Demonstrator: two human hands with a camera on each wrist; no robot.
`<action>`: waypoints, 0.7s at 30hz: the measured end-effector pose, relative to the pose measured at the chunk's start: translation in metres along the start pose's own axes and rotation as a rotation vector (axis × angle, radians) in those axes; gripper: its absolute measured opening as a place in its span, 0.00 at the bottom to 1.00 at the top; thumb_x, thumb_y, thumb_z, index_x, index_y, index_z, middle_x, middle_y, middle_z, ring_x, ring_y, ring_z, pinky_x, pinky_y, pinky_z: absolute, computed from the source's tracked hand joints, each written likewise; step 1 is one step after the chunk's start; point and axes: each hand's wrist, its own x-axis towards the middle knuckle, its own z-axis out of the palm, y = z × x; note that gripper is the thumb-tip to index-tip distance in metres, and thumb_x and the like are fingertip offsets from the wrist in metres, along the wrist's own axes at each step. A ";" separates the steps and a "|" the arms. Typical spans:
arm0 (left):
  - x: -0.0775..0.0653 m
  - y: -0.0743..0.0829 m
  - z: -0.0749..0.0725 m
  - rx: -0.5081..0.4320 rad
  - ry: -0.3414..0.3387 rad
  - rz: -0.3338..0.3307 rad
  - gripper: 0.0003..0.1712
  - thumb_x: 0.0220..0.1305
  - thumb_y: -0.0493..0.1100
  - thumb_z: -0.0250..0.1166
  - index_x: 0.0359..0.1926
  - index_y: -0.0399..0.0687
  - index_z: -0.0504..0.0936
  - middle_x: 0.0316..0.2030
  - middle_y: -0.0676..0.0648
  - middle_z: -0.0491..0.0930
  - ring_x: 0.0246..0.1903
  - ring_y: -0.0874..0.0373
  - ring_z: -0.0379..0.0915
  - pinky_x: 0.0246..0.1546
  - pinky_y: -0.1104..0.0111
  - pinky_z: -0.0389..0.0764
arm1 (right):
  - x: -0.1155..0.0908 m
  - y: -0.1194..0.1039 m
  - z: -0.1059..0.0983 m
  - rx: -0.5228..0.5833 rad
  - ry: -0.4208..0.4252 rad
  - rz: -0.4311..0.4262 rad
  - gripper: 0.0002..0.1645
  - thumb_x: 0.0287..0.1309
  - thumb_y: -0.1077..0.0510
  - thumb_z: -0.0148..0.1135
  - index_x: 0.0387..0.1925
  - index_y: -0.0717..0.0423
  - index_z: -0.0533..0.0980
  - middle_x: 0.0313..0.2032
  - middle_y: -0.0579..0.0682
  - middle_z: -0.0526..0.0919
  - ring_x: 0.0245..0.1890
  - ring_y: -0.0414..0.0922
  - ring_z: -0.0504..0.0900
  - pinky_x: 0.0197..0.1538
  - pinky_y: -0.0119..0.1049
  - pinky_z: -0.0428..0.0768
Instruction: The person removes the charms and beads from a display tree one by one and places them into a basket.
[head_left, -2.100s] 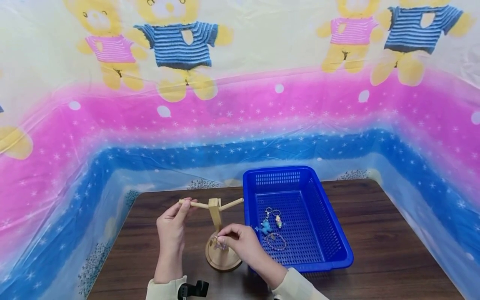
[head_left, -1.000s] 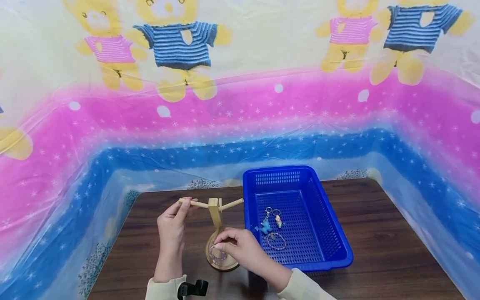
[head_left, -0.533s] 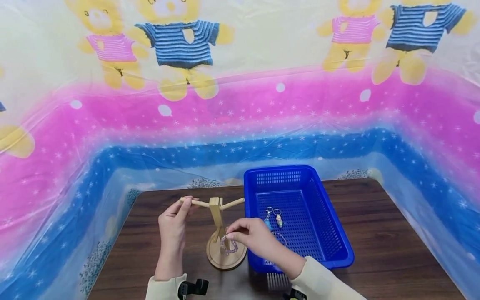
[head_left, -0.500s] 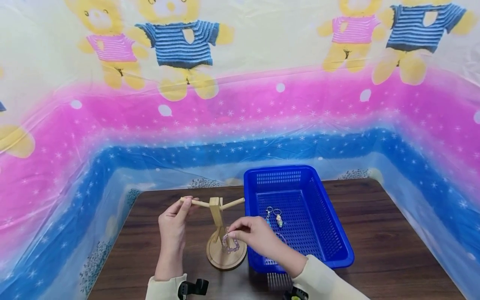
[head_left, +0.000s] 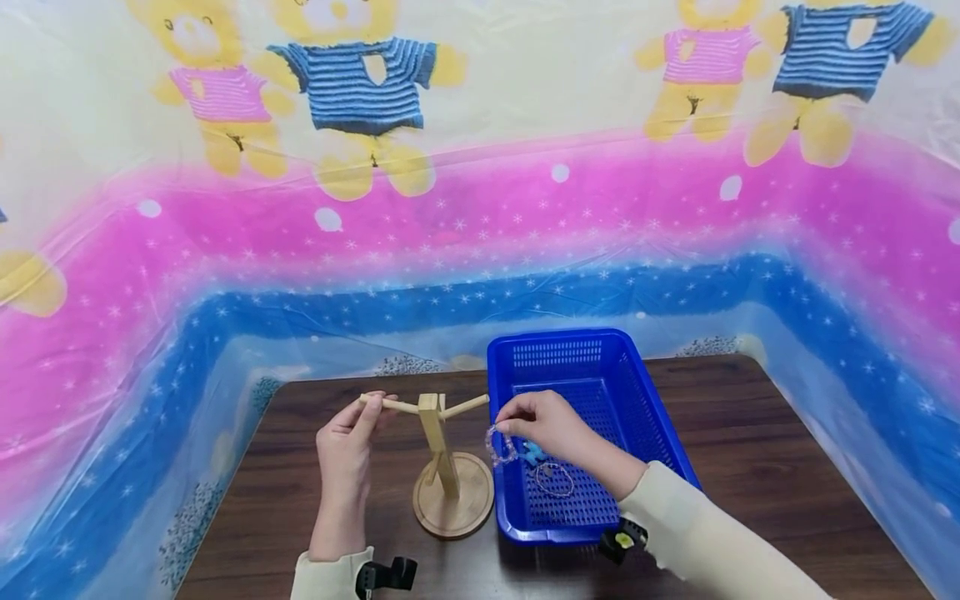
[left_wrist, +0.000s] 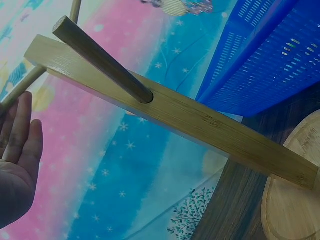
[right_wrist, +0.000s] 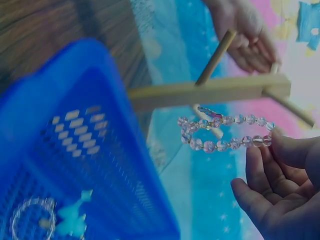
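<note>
A wooden stand [head_left: 432, 429] with a round base and several pegs stands upright on the table. My left hand [head_left: 345, 454] holds the end of its upper left peg between thumb and fingers. My right hand [head_left: 553, 427] pinches a bracelet [right_wrist: 209, 146] of clear pinkish beads between thumb and forefinger. In the head view the bracelet hangs beside the basket's left rim, just below the tip of the upper right peg [head_left: 467, 407]. The right wrist view shows its loop hanging open, away from the fingers.
A blue plastic basket [head_left: 517, 533] stands right of the stand, close to its base. Inside lie a blue figure keychain [head_left: 534, 452] and another beaded bracelet [head_left: 553, 497]. My right hand covers part of the basket. A patterned cloth [head_left: 465, 200] hangs behind the table [head_left: 765, 467].
My right hand has carried the bracelet from beside the lower post up and rightward to near the upper right peg's tip. The left hand has stayed on its peg.
</note>
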 end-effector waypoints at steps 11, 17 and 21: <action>0.000 -0.002 -0.001 0.001 -0.004 -0.007 0.17 0.72 0.33 0.62 0.32 0.59 0.89 0.29 0.60 0.90 0.30 0.70 0.88 0.42 0.77 0.87 | 0.016 0.034 -0.026 -0.041 -0.015 0.121 0.09 0.70 0.59 0.63 0.42 0.59 0.85 0.40 0.54 0.89 0.40 0.46 0.87 0.47 0.43 0.86; 0.000 -0.002 -0.001 0.002 -0.001 -0.002 0.17 0.72 0.33 0.62 0.33 0.59 0.89 0.29 0.60 0.90 0.30 0.71 0.88 0.42 0.77 0.87 | 0.021 0.046 -0.036 -0.084 -0.061 0.129 0.09 0.70 0.61 0.62 0.43 0.62 0.84 0.40 0.58 0.89 0.38 0.46 0.85 0.42 0.39 0.84; 0.000 -0.002 -0.001 0.007 0.002 -0.004 0.17 0.73 0.33 0.62 0.33 0.60 0.89 0.29 0.60 0.90 0.30 0.71 0.87 0.43 0.77 0.87 | 0.024 0.053 -0.039 -0.129 -0.079 0.134 0.08 0.69 0.61 0.63 0.43 0.61 0.84 0.39 0.55 0.88 0.34 0.41 0.80 0.39 0.35 0.79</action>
